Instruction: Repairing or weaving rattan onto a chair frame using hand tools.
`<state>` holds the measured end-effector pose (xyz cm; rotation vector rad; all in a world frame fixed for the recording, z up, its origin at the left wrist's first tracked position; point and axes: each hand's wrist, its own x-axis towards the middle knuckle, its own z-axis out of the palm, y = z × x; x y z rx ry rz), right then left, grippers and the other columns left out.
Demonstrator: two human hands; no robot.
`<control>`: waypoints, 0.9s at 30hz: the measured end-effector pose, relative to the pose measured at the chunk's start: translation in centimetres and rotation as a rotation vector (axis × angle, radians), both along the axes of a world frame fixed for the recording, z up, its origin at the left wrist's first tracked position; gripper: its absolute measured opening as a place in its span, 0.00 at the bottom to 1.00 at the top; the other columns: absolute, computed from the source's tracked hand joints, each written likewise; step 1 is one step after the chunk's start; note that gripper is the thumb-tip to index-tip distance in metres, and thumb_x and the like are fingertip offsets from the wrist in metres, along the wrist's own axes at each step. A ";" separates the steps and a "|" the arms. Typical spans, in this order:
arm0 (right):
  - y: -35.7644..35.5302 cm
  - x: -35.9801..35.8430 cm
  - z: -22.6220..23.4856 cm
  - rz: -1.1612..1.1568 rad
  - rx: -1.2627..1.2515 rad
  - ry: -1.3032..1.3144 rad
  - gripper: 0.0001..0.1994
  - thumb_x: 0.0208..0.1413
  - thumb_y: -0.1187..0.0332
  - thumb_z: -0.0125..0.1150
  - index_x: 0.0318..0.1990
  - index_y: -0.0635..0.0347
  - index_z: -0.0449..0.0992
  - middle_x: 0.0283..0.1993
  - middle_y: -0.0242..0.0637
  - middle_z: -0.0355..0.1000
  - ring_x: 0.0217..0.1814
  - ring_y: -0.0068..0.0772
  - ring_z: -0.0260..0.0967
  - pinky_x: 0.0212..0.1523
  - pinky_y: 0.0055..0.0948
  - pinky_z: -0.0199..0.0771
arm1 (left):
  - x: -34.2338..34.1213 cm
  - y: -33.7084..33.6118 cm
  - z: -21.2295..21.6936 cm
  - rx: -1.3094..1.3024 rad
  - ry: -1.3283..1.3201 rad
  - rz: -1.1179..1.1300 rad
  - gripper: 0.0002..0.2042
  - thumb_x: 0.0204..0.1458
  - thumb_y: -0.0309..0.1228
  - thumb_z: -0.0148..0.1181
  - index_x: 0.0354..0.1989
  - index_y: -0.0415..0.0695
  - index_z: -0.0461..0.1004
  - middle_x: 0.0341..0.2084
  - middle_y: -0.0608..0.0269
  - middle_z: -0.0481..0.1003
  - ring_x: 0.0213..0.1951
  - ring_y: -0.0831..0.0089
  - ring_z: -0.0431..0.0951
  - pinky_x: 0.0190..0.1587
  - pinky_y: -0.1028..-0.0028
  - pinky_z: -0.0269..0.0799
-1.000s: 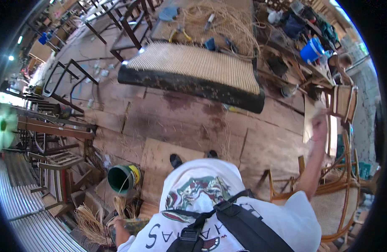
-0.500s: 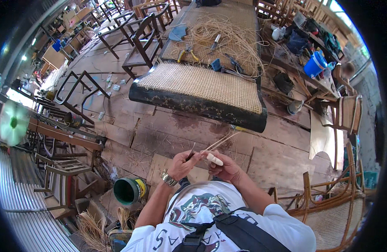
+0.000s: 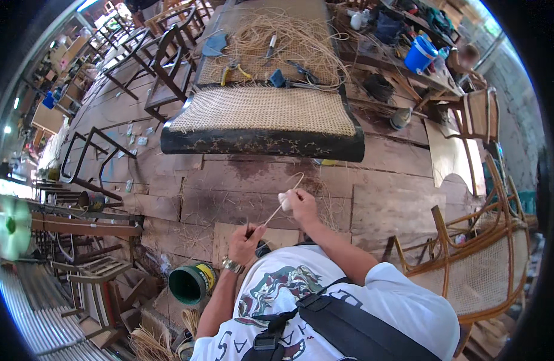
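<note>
Your hands had drawn apart, the right hand (image 3: 302,206) now farther out than the left hand (image 3: 244,243), with a cane strand (image 3: 273,215) running between them above the floor. Fingers on both sides were curled closed on it; your left also gripped a thin dark tool (image 3: 248,226). Work on this strand looked partway: it was one length, apart from the woven panel (image 3: 265,111), where many loose strands (image 3: 283,36) seemed left over.

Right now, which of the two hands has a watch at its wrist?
The left hand, nearer the green bucket: a metallic-looking watch circles its wrist. The right hand, higher in the picture, has a bare wrist.
</note>
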<state>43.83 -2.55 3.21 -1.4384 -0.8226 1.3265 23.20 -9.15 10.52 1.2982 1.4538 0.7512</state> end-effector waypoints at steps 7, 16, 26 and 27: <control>-2.6 13.0 -6.8 -0.348 -0.263 -0.799 0.18 0.55 0.55 0.55 0.39 0.63 0.79 0.37 0.56 0.76 0.42 0.58 0.74 0.43 0.47 0.71 | -13.1 -6.9 -1.2 -0.187 0.131 -0.139 0.08 0.57 0.31 0.63 0.30 0.40 0.78 0.21 0.76 0.73 0.26 0.84 0.67 0.30 0.78 0.65; -11.3 34.9 -12.2 -0.586 -0.722 -1.147 0.21 0.58 0.51 0.48 0.45 0.54 0.81 0.46 0.45 0.78 0.49 0.51 0.75 0.50 0.42 0.73 | -33.7 -17.1 -5.6 -0.401 0.380 0.083 0.10 0.54 0.33 0.67 0.26 0.41 0.76 0.21 0.70 0.75 0.25 0.78 0.69 0.30 0.73 0.68; -12.2 53.5 -1.8 -0.729 -0.192 -0.292 0.11 0.61 0.59 0.55 0.46 0.51 0.76 0.26 0.30 0.71 0.19 0.25 0.65 0.20 0.29 0.67 | -44.5 -21.6 -1.8 -0.669 1.272 -0.123 0.17 0.49 0.48 0.58 0.31 0.46 0.81 0.34 0.49 0.80 0.40 0.50 0.80 0.45 0.58 0.76; -10.1 49.8 -1.7 -0.597 -0.214 -0.210 0.10 0.61 0.62 0.57 0.47 0.51 0.74 0.25 0.27 0.68 0.19 0.21 0.62 0.18 0.24 0.63 | -41.7 -18.9 -2.0 -0.603 1.252 -0.166 0.18 0.50 0.49 0.57 0.33 0.46 0.81 0.35 0.49 0.80 0.41 0.50 0.79 0.46 0.58 0.76</control>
